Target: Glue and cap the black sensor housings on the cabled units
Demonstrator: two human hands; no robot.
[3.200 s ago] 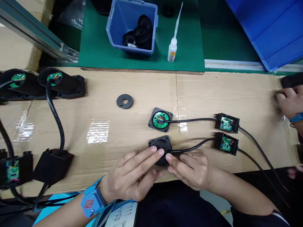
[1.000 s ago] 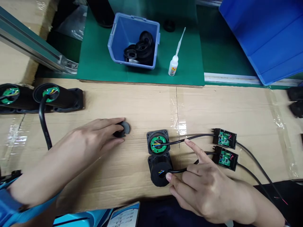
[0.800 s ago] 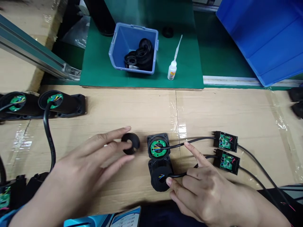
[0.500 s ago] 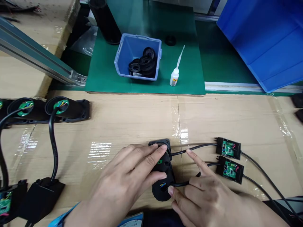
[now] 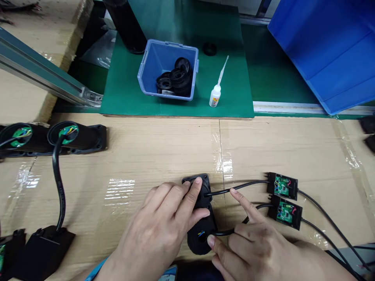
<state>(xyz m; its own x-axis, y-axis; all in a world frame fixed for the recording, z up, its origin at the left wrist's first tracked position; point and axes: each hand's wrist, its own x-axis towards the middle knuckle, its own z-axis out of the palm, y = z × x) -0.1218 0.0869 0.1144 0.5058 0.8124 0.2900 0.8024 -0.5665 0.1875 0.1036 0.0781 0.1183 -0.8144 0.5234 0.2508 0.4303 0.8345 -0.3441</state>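
Observation:
Two black plastic housings lie end to end near the table's front edge. Over the upper housing [image 5: 206,182], my left hand [image 5: 162,220] is closed, its fingers on the square flange and its thumb reaching the middle. Coloured wires show in an opening of the lower housing [image 5: 199,246]. My right hand [image 5: 258,244] has its thumb at that housing's edge, with its curled fingers around the lower black cable [image 5: 222,233]. Its index finger is stretched out and touches the upper black cable [image 5: 250,184]. These cables run to two small black boxes with green circuit boards [image 5: 283,185] at the right.
Several black tubes [image 5: 84,136] with wired boards lie at left, a black box [image 5: 43,251] below them. On the green mat [image 5: 231,105] stand a blue bin [image 5: 143,80] of black rings, a white dropper bottle [image 5: 215,95] and a black cylinder [image 5: 129,29]. A large blue crate [image 5: 328,50] leans at right.
The housings have turned slightly, and the upper cable now shows entering the upper one. My left hand has shifted a little on it. The view has moved slightly to the right.

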